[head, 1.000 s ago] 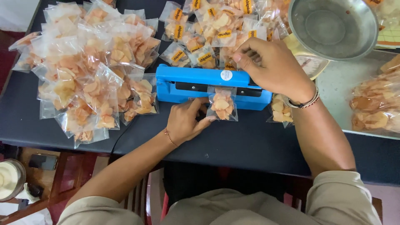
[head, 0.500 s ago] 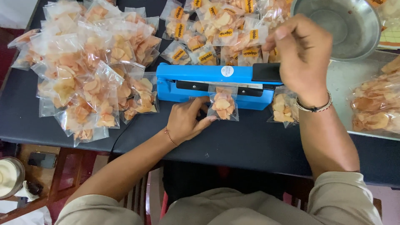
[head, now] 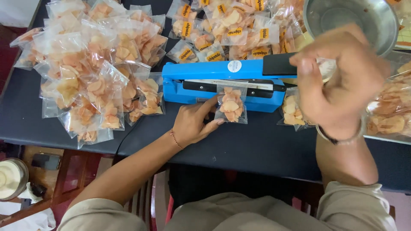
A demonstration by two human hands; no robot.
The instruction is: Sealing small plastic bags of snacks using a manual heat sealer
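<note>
The left hand [head: 195, 124] rests on the dark surface [head: 257, 149], its fingers pinching the left edge of a small clear bag of chips [head: 231, 106]. The bag's top lies in the open mouth of the blue sealer [head: 222, 83]. If the bag sits crooked there, the seal could come out slanted or leave a gap. If the fingers creep too close to the hot strip, they could get nipped or burned. The right hand [head: 338, 81] is up in the air, blurry, fingers curled around the black handle [head: 280, 64]. Another small bag [head: 293, 113] lies just right of the sealer. Farther off sit piles of packed bags [head: 90, 72] and a metal bowl [head: 355, 17].
</note>
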